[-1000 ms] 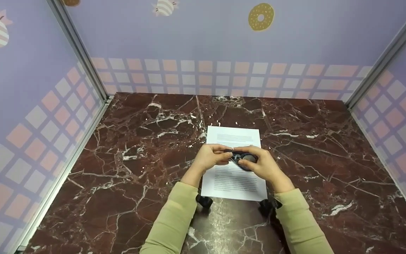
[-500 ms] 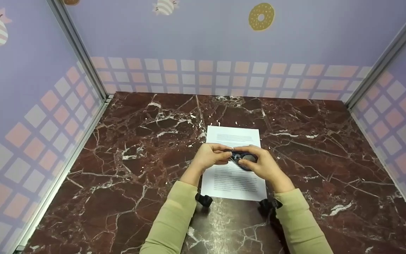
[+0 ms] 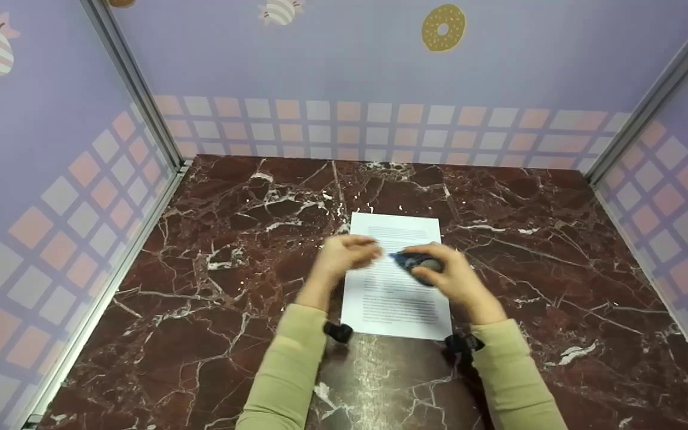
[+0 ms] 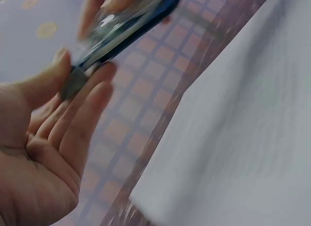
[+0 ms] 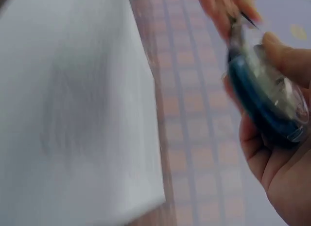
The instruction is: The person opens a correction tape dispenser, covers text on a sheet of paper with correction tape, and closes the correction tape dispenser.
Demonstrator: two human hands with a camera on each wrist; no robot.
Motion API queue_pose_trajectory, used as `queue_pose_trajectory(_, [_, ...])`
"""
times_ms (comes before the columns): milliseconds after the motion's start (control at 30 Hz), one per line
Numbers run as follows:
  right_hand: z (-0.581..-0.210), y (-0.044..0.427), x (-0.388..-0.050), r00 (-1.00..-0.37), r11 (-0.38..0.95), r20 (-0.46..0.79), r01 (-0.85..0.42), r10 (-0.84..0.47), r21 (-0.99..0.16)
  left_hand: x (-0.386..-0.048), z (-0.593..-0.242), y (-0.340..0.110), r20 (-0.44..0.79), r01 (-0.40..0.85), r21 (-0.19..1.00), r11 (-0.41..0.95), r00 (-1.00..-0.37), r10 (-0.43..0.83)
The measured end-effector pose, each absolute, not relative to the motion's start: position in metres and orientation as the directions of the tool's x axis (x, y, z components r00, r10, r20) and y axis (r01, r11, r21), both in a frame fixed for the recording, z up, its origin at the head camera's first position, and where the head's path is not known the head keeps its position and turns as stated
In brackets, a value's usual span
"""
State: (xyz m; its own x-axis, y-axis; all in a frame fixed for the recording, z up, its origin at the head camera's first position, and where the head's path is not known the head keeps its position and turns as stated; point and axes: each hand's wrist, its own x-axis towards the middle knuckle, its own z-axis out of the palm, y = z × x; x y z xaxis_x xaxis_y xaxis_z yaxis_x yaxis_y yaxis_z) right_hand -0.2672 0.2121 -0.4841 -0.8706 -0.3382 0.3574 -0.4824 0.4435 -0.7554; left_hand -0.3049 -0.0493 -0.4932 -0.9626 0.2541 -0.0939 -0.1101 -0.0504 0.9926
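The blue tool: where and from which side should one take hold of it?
The blue tool is probably best held by its wide, rounded body, from the person's right; in the head view its narrow tip points left, leaving that end free.

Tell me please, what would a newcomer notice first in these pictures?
Probably the white printed sheet, bright against the dark red table. Next, the small blue tool in the right hand, held above that sheet. Then the golden doughnut picture, high on the purple back wall, slightly right of centre.
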Motion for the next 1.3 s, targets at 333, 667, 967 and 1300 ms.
queue_pose_trajectory(333, [-0.48,0.23,-0.269,-0.911,0.451,0.337,-0.411,-0.238,-0.792,-0.312,-0.494,-0.077,-0.077,-0.079,0.997,-0.011,-0.989,0.128])
queue_pose_trajectory(667, [-0.483,0.23,-0.271,-0.919,0.457,0.341,-0.393,-0.196,-0.798,-0.316,-0.501,-0.085,-0.102,-0.1,0.989,0.111,-0.995,0.017])
queue_pose_trajectory(967, [-0.484,0.228,-0.273,-0.93,0.44,0.31,-0.366,-0.195,-0.82,-0.321,-0.505,-0.1,-0.038,-0.082,0.933,0.35,-0.99,-0.132])
queue_pose_trajectory(1300, [-0.484,0.228,-0.274,-0.929,0.464,0.309,-0.369,-0.203,-0.805,-0.321,-0.511,-0.112,-0.036,-0.16,0.863,0.48,-0.966,-0.257])
